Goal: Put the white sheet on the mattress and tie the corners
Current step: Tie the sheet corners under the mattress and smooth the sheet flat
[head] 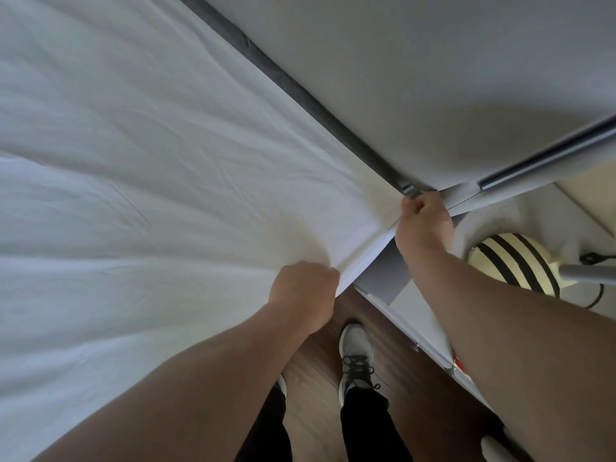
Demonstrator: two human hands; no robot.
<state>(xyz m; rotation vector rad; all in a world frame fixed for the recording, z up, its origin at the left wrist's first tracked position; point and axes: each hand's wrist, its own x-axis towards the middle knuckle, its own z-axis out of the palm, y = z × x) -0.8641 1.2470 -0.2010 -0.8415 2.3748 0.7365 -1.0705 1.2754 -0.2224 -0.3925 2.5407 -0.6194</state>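
The white sheet (150, 168) lies spread across the mattress through the frame's left, and its corner at centre is grasped by both the left hand (305, 293), bunching cloth lower down, and the right hand (425, 225), nearer the wall-side tip.

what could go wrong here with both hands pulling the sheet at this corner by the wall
1. The left hand and right hand both grip the white sheet at one corner; a hard pull might drag it off the far corners, which are out of view.
2. The right hand works in the tight gap by the wall and the dark bed edge, so knuckles could scrape.
3. The striped lamp sits close beside the right forearm and could get knocked.
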